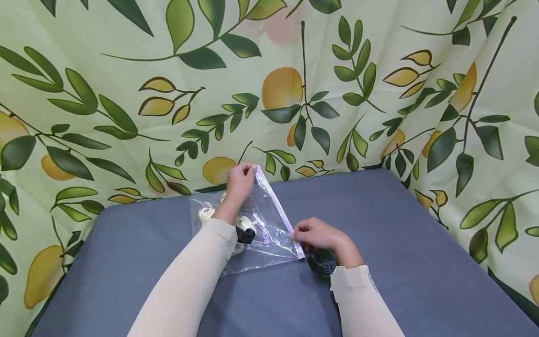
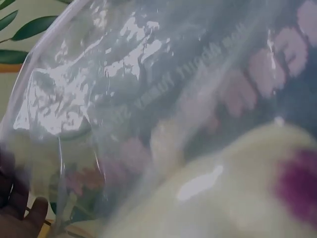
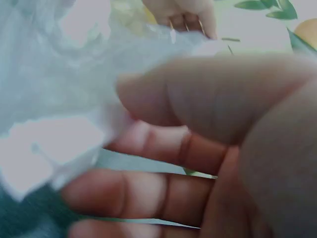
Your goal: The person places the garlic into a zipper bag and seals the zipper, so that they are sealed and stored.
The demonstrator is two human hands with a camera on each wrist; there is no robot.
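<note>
A clear zip bag (image 1: 273, 248) with pink print lies tilted over the table, its white-pink zip edge (image 1: 275, 199) running from upper left to lower right. Inside it are several cream-coloured items (image 1: 246, 223) with purple marks, their kind unclear through the plastic. My left hand (image 1: 241, 182) pinches the far end of the zip edge. Near the other end, my right hand (image 1: 317, 233) pinches the same edge between thumb and index finger, as the right wrist view shows. The left wrist view has a cream item (image 2: 223, 193) close up behind the plastic.
A grey-blue cloth covers the table (image 1: 400, 262). Behind and to the right hangs a curtain (image 1: 320, 70) printed with leaves and fruit, meeting the table's far edge just past my left hand. Dark camera mounts sit on both wrists.
</note>
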